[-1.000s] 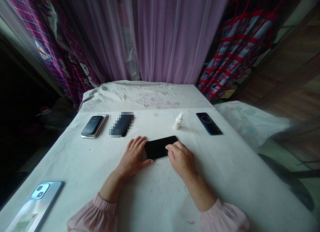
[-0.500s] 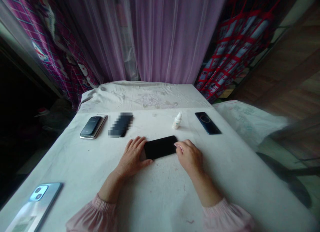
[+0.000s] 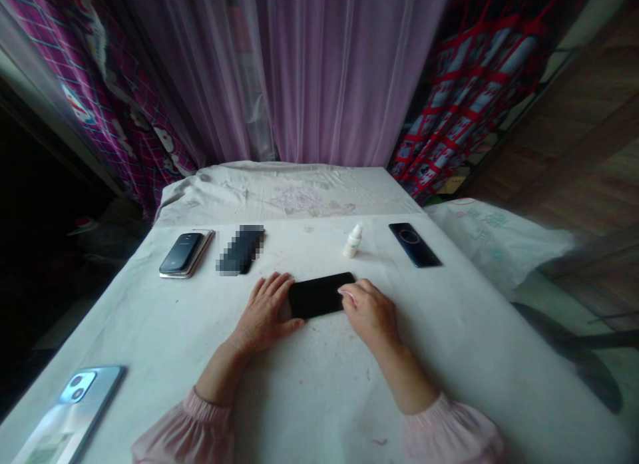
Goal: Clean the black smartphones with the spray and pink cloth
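Item: black phone [image 3: 319,294]. Likely light, stiff, slick glass, fragile; take by the long edges. My left hand [image 3: 264,314], flat and unclenched, steadies one end; my right hand [image 3: 372,312] curls at the other, grasp untellable.

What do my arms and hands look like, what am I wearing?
The left hand and right hand are bare, without gloves. The left sleeve and right sleeve are pale pink, gathered into ruffled cuffs above the wrists.
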A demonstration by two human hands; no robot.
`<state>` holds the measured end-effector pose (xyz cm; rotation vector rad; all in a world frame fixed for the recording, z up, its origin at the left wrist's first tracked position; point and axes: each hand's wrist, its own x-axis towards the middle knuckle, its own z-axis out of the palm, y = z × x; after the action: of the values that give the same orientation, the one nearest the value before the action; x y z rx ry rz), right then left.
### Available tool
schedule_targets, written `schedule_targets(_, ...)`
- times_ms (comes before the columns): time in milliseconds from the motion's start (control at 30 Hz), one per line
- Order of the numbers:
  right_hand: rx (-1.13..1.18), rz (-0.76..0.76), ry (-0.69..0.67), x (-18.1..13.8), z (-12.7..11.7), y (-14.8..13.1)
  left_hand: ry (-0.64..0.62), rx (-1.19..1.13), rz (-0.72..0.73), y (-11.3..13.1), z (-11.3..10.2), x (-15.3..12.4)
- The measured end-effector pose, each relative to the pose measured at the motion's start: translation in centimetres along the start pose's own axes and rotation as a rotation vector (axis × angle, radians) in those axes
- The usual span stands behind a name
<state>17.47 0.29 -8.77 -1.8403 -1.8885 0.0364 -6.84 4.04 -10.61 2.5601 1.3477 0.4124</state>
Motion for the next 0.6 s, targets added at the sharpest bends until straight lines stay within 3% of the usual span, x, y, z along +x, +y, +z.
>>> schedule_targets(167,0.136,0.137,0.114,-0.1,-0.2,3.1,-0.027,-0.010,0.024,-0.4,-0.1,0.0)
schedule_targets(333,0.276,0.172,0.082,-0.1,0.4,3.3,-0.007,-0.043,0.028,-0.5,-0.3,-0.1)
schedule_targets(500,0.327,0.143,-0.036,-0.2,0.3,3.0,0.191,-0.093,-0.020,-0.4,0.2,0.4)
schedule_targets(600,0.420,0.051,-0.157,-0.5,0.3,2.2,0.321,-0.122,-0.110,-0.5,0.4,0.7)
